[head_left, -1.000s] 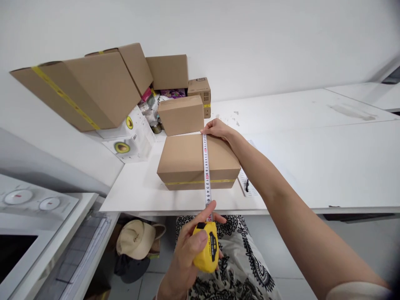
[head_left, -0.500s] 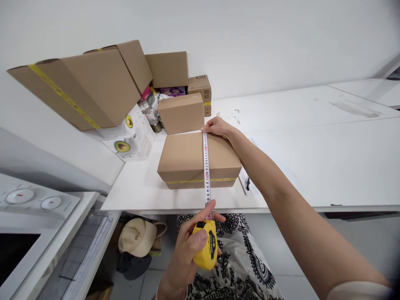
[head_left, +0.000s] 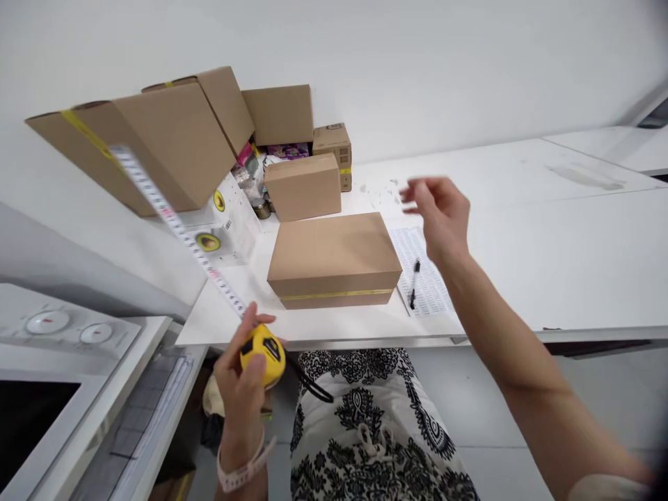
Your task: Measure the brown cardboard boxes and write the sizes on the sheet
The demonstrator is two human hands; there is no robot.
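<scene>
My left hand [head_left: 241,379] is wrapped round a yellow tape measure [head_left: 272,363] in front of the table's left part. Its white blade [head_left: 180,226] sticks out stiffly up and to the left, passing in front of the stacked boxes. A closed cardboard box [head_left: 334,250] with a yellow tape strip lies on the table, touched by neither hand. My right hand [head_left: 442,216] is raised above a printed sheet [head_left: 431,289], right of the box. Its fingers are bent and slightly apart, with nothing seen in them. A black pen [head_left: 415,285] lies on the sheet.
Behind the box stand a smaller carton [head_left: 303,189] and a printed carton [head_left: 334,149]. Big cardboard boxes [head_left: 156,146] rest on a white avocado-printed box [head_left: 229,223] at the left. A white microwave [head_left: 57,341] stands at the lower left, beside the white table [head_left: 547,264].
My right hand has let go of the blade's end and moved right, off the box. My left hand has swung the tape measure left, and its blade no longer crosses the box.
</scene>
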